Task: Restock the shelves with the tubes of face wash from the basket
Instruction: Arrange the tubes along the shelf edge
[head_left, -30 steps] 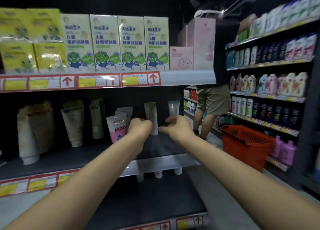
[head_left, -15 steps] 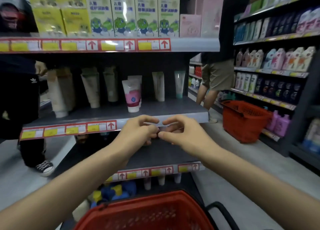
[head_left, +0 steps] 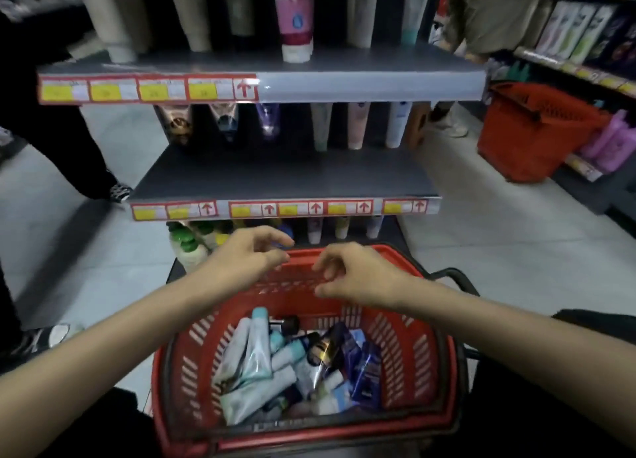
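**Both hands hanging empty over the basket**

Loosely curled and gripping nothing, the left hand [head_left: 246, 256] and right hand [head_left: 358, 275] are hovering side by side above the far rim of the red basket [head_left: 172, 364]. Their fingertips are pointing toward each other with a gap between them. Neither hand is touching the basket or anything in it.

The tubes [head_left: 254, 354] are lying in a jumbled pile at the bottom of the basket, below the hands and nearer the camera. Pale teal and white ones are crowding the left and middle, and dark blue ones are leaning along the right. A black handle [head_left: 451, 274] is sticking out past the basket's right rim.

Beyond the hands, 2 grey shelves are facing the camera. The top shelf [head_left: 378, 61] is carrying a row of upright tubes standing on their caps, with a pink tube [head_left: 296, 20] near its middle. The middle shelf [head_left: 282, 178] is holding another row of tubes set well back. Red and yellow price tags [head_left: 148, 91] are running along both shelf edges. Under the middle shelf, bottles [head_left: 187, 242] with green caps are standing at the left, just beyond the left hand.

A second basket [head_left: 530, 130], also red, is sitting on the floor at the right, beside another rack of goods. At the left, a person's dark trouser leg [head_left: 69, 140] and a patterned shoe are showing above the pale floor.
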The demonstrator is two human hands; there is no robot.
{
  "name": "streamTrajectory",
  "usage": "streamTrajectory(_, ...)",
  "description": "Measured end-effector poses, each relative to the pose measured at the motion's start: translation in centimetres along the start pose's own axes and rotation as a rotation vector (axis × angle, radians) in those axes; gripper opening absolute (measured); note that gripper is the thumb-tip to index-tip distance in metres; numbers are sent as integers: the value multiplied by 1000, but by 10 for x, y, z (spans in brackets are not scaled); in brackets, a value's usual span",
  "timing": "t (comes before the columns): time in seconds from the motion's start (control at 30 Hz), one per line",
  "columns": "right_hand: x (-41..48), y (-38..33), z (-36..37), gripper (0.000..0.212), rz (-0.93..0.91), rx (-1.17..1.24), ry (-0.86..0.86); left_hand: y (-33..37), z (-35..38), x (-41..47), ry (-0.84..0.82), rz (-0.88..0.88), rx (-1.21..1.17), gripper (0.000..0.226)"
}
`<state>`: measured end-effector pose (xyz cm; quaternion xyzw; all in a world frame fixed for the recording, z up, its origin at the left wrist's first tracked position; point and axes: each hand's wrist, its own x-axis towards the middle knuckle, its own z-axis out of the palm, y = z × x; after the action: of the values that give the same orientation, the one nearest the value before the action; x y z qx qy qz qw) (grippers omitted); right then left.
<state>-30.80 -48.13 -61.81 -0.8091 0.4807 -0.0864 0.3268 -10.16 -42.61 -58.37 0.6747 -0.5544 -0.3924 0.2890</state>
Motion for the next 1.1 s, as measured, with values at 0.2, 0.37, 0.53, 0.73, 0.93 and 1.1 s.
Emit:
streamTrajectory(0.2, 32, 11, 118, 27, -96, -195, -218, -57, -11, 4, -26, -135, 50, 20)
streamTrajectory(0.37, 53, 4, 219, 35, -359, -514, -272, -85, -30, 9, 19, -229, 9, 19)
streamTrajectory(0.53, 75, -8, 288, 47, -539, -892, -295, -103, -43, 2, 71, -207, -24, 16)
streamTrajectory(0.73, 91, -21, 309, 22, -513, -990, -285, -114, -49, -4, 95, -197, -58, 16)
streamTrajectory(0.93, 94, -3, 312, 12, -515, -973, -300, -111, -50, -1, 89, -189, -71, 16)
streamTrajectory(1.1, 108, 2, 254, 25, -311, -352, -94, -103, -54, 5, 155, -182, -167, 20)
